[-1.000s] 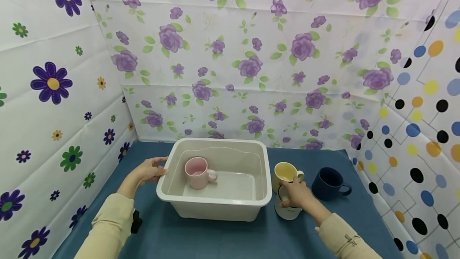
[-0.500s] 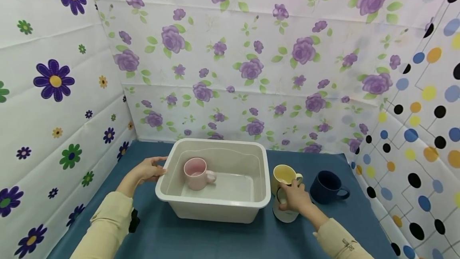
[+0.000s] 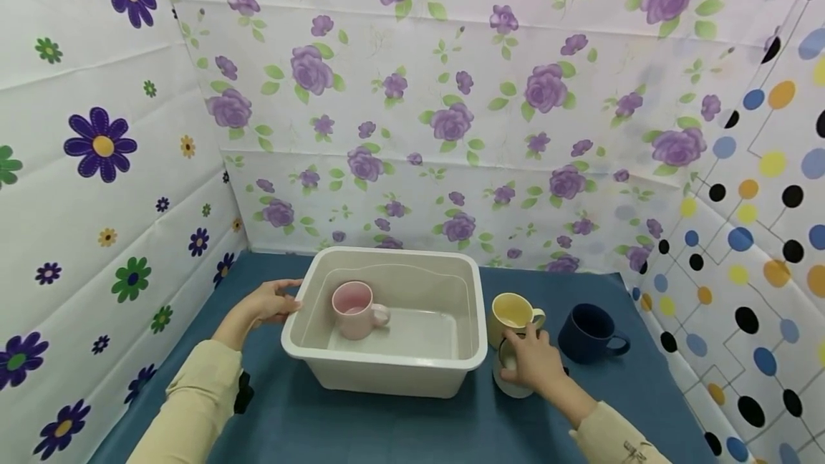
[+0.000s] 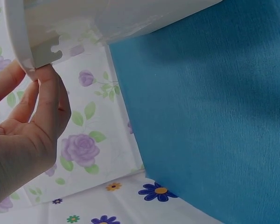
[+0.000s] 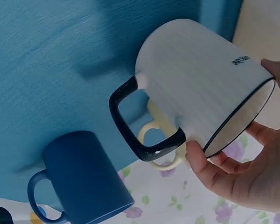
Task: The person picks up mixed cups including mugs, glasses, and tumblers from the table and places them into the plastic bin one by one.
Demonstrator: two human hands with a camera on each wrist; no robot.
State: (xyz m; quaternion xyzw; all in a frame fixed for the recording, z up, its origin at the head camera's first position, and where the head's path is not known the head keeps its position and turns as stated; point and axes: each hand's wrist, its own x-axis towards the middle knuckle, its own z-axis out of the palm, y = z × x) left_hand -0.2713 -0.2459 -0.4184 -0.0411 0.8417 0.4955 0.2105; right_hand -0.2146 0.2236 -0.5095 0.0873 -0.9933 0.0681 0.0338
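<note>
A white mug [image 3: 513, 384] with a black rim and black handle [image 5: 135, 140] stands just right of the basin. My right hand [image 3: 540, 362] holds it from above at the rim; in the right wrist view, the thumb and fingers spread around its mouth. My left hand [image 3: 266, 305] pinches the left rim of a cream plastic basin [image 3: 387, 378], thumb and fingers on the lip [image 4: 14, 32] in the left wrist view. Inside the basin, toward its left, sits a pink mug [image 3: 353, 317]. A yellow mug [image 3: 499, 331] is right behind the white one.
A dark blue mug [image 3: 583, 339] stands farther right, its handle pointing right. Blue cloth [image 3: 361, 428] covers the table. Flowered sheets [image 3: 412, 113] rise at the back and left, a dotted sheet [image 3: 767, 263] at the right. Something small and black [image 3: 243, 392] shows by the left sleeve.
My right hand has shifted slightly toward me over the white mug, uncovering more of the yellow mug's front. My left hand stays on the basin's rim, and the basin stays in place.
</note>
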